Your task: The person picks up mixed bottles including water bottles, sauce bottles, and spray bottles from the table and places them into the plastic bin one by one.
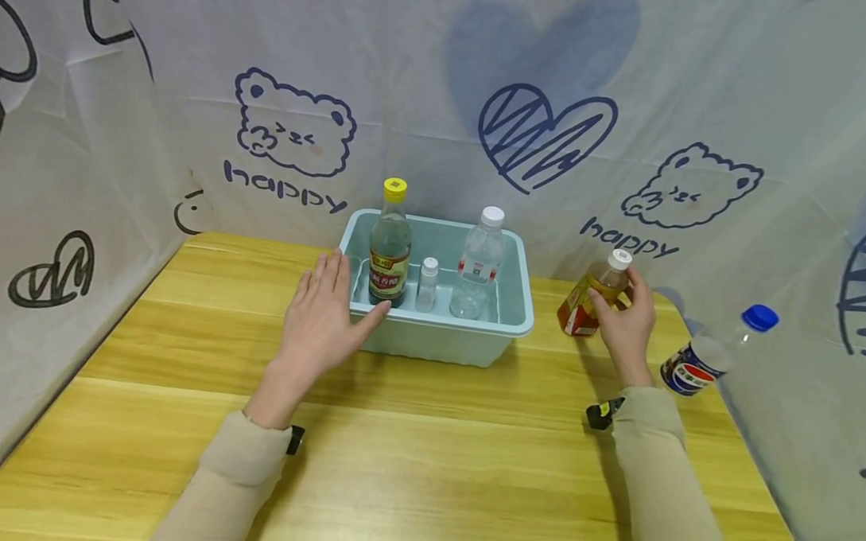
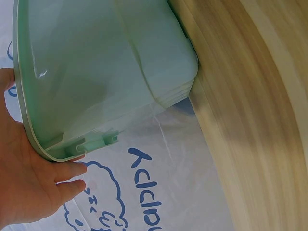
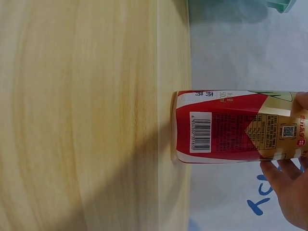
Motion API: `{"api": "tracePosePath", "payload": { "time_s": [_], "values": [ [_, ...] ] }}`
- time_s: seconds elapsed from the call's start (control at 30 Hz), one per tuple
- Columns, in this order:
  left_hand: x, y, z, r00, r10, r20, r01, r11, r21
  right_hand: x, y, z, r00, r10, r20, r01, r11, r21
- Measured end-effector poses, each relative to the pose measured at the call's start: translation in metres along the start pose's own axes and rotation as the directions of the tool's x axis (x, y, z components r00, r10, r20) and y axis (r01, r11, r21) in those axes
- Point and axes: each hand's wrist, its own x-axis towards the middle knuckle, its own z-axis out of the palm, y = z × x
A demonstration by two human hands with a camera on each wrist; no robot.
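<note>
on the table point(image 1: 427, 445), right hand point(image 1: 629, 321) grips red bottle point(image 1: 584, 306); left hand point(image 1: 320, 314), fingers straight, seemingly touches tub point(image 1: 438, 341); a jolt could topple the yellow-capped bottle point(image 1: 390, 257).

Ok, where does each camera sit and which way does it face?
Head: worn on the head, looking forward and down at the bin and table; left hand, right hand and sleeves show.
Left wrist: on that wrist, turned sideways, facing the bin's outer wall; left hand shows.
Right wrist: on that wrist, sideways too, facing the held bottle; part of the right hand shows.
Head and right wrist share that bottle.
</note>
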Motion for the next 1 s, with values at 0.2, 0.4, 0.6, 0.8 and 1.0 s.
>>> {"api": "tracePosePath", "payload": {
  "time_s": [0.2, 0.4, 0.6, 0.8, 1.0],
  "values": [
    [0.0, 0.0, 0.0, 1.0, -0.001, 0.006, 0.001, 1.0, -0.002, -0.002, -0.002, 0.0, 1.0, -0.004, 0.012, 0.004, 1.0, 0.002],
    [0.001, 0.0, 0.0, 1.0, 0.002, 0.0, -0.002, 1.0, 0.005, -0.005, -0.003, 0.0, 1.0, -0.012, 0.008, 0.012, 1.0, 0.013],
    [0.001, 0.0, 0.0, 1.0, 0.001, 0.004, -0.001, 1.0, 0.002, -0.01, -0.007, -0.002, 1.0, -0.015, 0.002, 0.015, 1.0, 0.025],
    [0.0, 0.0, 0.0, 1.0, 0.0, 0.004, 0.0, 1.0, -0.005, -0.015, -0.016, -0.004, 1.0, -0.02, -0.01, 0.021, 0.999, 0.046],
    [0.0, 0.0, 0.0, 1.0, 0.0, 0.006, 0.0, 1.0, -0.008, -0.018, -0.023, -0.007, 0.999, -0.04, -0.022, 0.041, 0.997, 0.059]
  ]
}}
